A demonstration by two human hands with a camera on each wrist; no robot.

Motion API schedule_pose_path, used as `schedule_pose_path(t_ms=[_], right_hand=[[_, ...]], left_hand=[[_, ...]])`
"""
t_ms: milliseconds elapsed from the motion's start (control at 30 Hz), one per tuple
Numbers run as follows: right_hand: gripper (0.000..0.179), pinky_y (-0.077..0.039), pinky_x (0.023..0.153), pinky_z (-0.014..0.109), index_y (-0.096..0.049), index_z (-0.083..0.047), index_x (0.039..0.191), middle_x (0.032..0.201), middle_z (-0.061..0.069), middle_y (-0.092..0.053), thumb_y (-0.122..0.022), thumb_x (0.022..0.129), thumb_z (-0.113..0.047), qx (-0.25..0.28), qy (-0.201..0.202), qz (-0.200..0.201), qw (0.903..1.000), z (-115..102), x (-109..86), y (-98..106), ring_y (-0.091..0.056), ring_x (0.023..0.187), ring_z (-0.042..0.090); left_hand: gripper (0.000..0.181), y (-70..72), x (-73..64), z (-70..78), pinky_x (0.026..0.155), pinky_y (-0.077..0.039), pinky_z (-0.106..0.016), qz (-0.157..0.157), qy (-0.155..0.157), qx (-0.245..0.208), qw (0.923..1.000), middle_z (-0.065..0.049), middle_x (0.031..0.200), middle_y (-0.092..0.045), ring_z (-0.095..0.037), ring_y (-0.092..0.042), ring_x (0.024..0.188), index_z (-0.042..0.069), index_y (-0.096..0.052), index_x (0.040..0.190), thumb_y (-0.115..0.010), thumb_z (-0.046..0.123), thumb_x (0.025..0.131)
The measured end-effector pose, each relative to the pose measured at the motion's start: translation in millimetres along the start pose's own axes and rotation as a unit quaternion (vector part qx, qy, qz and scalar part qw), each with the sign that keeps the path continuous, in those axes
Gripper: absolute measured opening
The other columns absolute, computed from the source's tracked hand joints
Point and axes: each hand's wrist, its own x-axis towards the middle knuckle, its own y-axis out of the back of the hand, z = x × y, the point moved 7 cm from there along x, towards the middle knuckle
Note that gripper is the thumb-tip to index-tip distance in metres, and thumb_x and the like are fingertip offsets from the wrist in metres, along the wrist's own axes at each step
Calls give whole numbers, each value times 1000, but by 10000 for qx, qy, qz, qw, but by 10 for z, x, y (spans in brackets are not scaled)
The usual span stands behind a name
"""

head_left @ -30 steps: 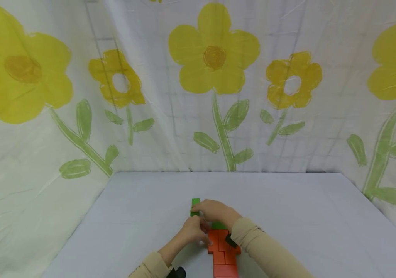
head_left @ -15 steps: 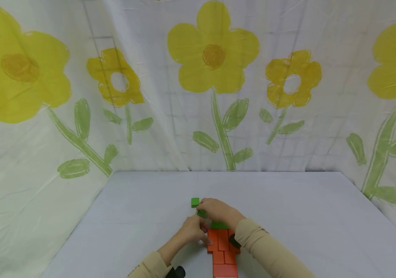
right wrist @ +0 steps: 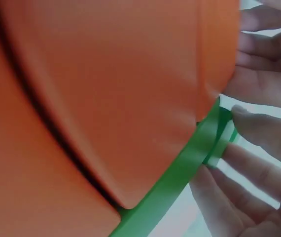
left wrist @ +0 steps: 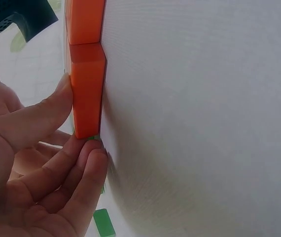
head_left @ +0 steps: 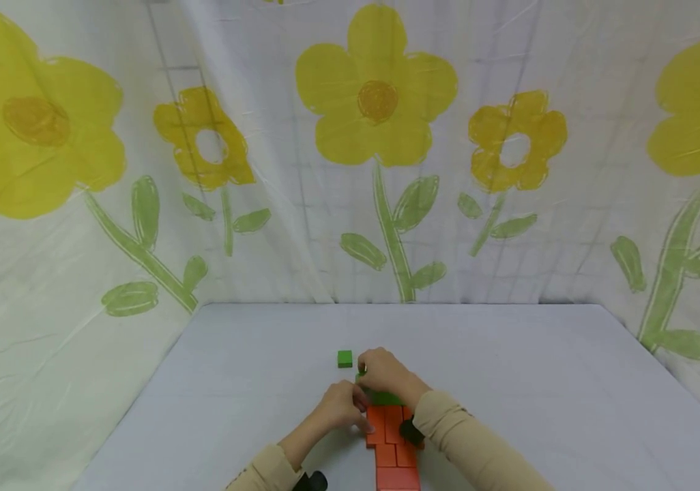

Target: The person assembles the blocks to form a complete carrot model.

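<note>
Orange-red blocks [head_left: 394, 424] lie edge to edge on the table, with a green block [head_left: 385, 398] against their far end. My right hand [head_left: 387, 372] pinches a small green block [right wrist: 223, 143] between thumb and fingers, just beyond the left part of that far end. On the left side of the orange blocks is my left hand [head_left: 339, 406]. Its thumb touches the edge of an orange block [left wrist: 87, 96] in the left wrist view, and its fingertips reach round that block's far end by the green piece. Part of the held block is hidden by fingers.
A single green block [head_left: 344, 359] lies farther back on the white table [head_left: 509, 368], left of my right hand. A white curtain [head_left: 301, 225] with printed yellow flowers hangs behind the table's back edge. A black wrist camera [head_left: 411, 432] hangs over the orange blocks.
My right hand has drawn one green block away from the other, rightward to the far end of the orange blocks. The other green block stays behind. My left hand has barely moved.
</note>
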Motion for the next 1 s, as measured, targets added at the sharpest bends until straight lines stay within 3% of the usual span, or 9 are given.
schedule_pose_path(t_ms=[133, 233, 367, 533, 667, 800, 1000], right_hand=[[4, -48, 60, 33, -68, -4, 73, 73, 4, -61, -71, 73, -3, 253, -353, 240, 9988, 49, -4, 54, -55, 66, 19], [4, -49, 61, 34, -69, -3, 74, 74, 5, -62, -73, 76, -3, 396, -549, 256, 9974, 63, -20, 77, -57, 67, 21], [10, -51, 66, 36, -72, -2, 82, 82, 8, -66, -75, 78, -10, 392, -583, -170, 9974, 32, -32, 36, -61, 75, 24], [19, -53, 75, 41, -72, 0, 95, 92, 12, -67, -73, 76, 1, 369, -562, -829, 9943, -19, -39, 17, -63, 86, 28], [24, -53, 75, 39, -72, 1, 96, 89, 10, -67, -78, 72, 5, 325, -378, -1013, 9936, -27, -35, 22, -61, 82, 24], [24, -52, 73, 34, -72, 3, 97, 88, 9, -67, -77, 73, 7, 321, 30, -846, 9959, -10, -25, 26, -58, 77, 18], [28, -54, 78, 37, -69, 6, 104, 99, 15, -69, -73, 76, 11, 411, 335, -680, 9963, 66, -42, 62, -65, 88, 26]], left_hand=[[25, -3, -7, 3, 58, -45, -26, -17, -11, -55, 10000, -1, 71, -61, -12, -53, 64, 0, -70, 81, -88, 1, 63], [25, 3, -13, 5, 59, -46, -26, -40, -15, -79, 10000, -1, 72, -62, -12, -54, 65, -1, -70, 82, -87, 1, 64], [26, 14, -15, 16, 60, -46, -27, -44, -78, -44, 10000, -2, 72, -62, -12, -54, 66, -2, -70, 82, -88, 1, 63], [25, 7, -5, 20, 60, -46, -27, -102, -13, -71, 9999, -1, 72, -61, -13, -53, 67, -2, -70, 82, -87, 1, 64], [24, -1, 3, 12, 59, -45, -26, -119, 72, -104, 9998, -1, 72, -60, -13, -52, 67, -1, -70, 81, -87, 1, 65], [24, 1, 1, 9, 59, -45, -26, -103, 73, -81, 9999, -1, 72, -60, -13, -52, 66, 0, -69, 81, -87, 1, 64], [24, -4, 3, -4, 60, -46, -28, -85, 107, -75, 9999, -1, 72, -60, -13, -53, 67, 1, -70, 81, -88, 1, 65]])
